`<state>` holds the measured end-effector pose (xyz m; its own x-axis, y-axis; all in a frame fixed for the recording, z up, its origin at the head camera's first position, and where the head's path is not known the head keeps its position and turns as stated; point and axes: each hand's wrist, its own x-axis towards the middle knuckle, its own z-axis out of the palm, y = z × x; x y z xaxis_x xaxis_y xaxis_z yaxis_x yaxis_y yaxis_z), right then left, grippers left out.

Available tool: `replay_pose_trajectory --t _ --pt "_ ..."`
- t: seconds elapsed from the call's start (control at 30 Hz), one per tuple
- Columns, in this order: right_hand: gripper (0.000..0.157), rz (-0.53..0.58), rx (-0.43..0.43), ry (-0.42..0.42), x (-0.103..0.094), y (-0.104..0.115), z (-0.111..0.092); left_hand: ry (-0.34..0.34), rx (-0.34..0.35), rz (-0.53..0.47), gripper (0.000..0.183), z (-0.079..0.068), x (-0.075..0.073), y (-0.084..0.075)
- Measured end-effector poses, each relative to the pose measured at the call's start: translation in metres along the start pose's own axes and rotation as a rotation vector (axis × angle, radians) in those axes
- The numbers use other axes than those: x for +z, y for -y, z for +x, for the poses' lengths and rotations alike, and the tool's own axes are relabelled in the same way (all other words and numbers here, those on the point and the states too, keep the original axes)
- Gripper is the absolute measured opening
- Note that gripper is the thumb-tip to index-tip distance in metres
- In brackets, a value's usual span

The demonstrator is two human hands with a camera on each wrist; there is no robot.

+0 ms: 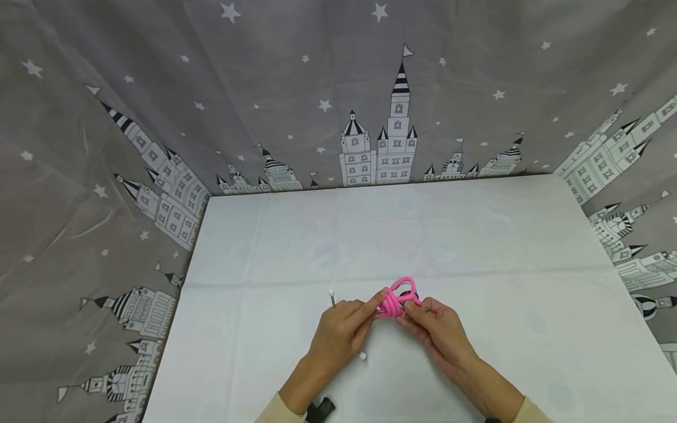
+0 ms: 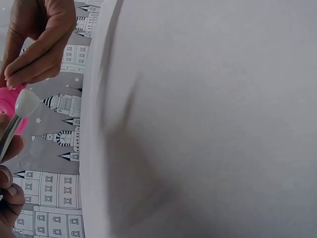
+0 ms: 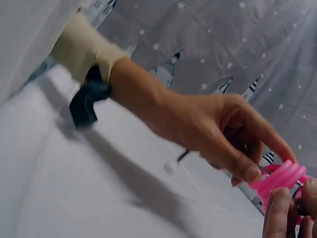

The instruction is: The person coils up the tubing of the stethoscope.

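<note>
A stethoscope with pink tubing (image 1: 392, 304) is held between both hands over the white table. The tubing is wound in several coils, with a loop standing up at the far side. My left hand (image 1: 338, 329) grips the metal ear tubes and the near side of the coils; white eartips (image 1: 331, 293) poke out on either side of it. In the left wrist view one eartip (image 2: 26, 103) shows large on its metal stem. My right hand (image 1: 441, 333) pinches the tubing by the dark, round chestpiece (image 3: 299, 201), which the fingers partly hide.
A white cloth with fold lines covers the table (image 1: 254, 247). Grey curtains (image 1: 296, 88) printed with castles and stars hang around its back and sides. A black strap mount (image 3: 88, 101) sits on the left wrist.
</note>
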<state>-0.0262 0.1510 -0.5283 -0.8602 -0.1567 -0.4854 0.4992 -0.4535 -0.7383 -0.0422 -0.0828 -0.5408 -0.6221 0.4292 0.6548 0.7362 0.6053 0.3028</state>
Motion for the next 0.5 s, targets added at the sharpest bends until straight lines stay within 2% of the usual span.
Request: replay_pose_trajectory --t 0.17,0.33,0.5 --pt "0.02 -0.105 -0.079 0.035 -0.004 -0.002 0.001 0.002 -0.011 -0.029 0.055 -0.002 0.0 0.001" --pt "0.023 -0.274 -0.177 0.035 -0.005 -0.006 0.001 -0.004 -0.076 -0.141 0.056 -0.003 -0.001 0.003" --pt "0.026 -0.334 -0.231 0.124 -0.008 -0.015 0.002 -0.025 -0.112 -0.242 0.055 0.0 0.0 0.001"
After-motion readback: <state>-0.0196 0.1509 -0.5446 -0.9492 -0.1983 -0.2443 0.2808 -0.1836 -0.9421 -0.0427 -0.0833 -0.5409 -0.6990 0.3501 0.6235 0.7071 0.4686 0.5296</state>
